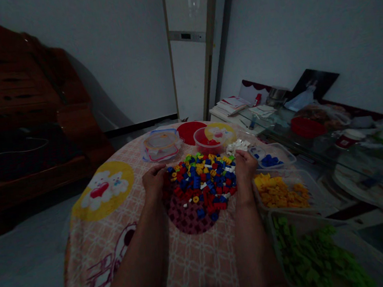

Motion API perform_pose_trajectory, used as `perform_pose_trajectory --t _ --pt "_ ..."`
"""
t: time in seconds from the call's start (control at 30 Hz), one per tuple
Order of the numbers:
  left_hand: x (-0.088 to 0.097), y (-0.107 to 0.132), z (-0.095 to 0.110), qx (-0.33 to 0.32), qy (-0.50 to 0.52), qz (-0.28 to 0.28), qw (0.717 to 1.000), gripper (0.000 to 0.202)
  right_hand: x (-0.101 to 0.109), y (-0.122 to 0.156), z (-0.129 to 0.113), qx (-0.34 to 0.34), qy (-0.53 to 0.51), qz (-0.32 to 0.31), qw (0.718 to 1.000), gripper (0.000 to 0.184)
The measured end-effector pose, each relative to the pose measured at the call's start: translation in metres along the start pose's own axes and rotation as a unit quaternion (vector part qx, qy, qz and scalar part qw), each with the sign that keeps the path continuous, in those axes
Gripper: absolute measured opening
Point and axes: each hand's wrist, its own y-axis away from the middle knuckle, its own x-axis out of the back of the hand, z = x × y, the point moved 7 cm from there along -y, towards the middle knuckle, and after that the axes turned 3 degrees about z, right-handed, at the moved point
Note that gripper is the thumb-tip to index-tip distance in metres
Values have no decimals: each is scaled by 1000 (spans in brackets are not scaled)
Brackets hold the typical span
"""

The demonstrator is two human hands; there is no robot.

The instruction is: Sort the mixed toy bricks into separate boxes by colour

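Observation:
A heap of small mixed-colour building bricks (pixel 203 179) lies on the round patterned tablecloth (pixel 118 227). My left hand (pixel 154 179) rests at the heap's left edge, fingers curled inward against the bricks. At the heap's right edge, my right hand (pixel 245 166) is curled too. What either hand holds, if anything, is hidden. Both forearms reach in from the bottom of the view.
Clear tubs stand to the right: yellow bricks (pixel 279 192), green bricks (pixel 313 254), blue bricks (pixel 270 158). A red-filled bowl (pixel 208 142), white bricks (pixel 237 146) and an empty lidded box (pixel 162 145) sit behind. A cluttered glass table (pixel 334 144) is right, dark wooden furniture (pixel 16 113) left.

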Motion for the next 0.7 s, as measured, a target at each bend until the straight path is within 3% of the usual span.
perform_pose_trajectory --t 0.2,0.4,0.7 --pt "-2 0 -1 6 -8 -22 1000 33 2 1 -5 4 119 -88 989 28" --pt "0 3 7 -9 -46 -9 999 29 -3 11 -10 40 284 -187 940 27" --pt "-1 4 6 0 -51 -19 998 30 -11 28 -20 38 354 -228 906 26"
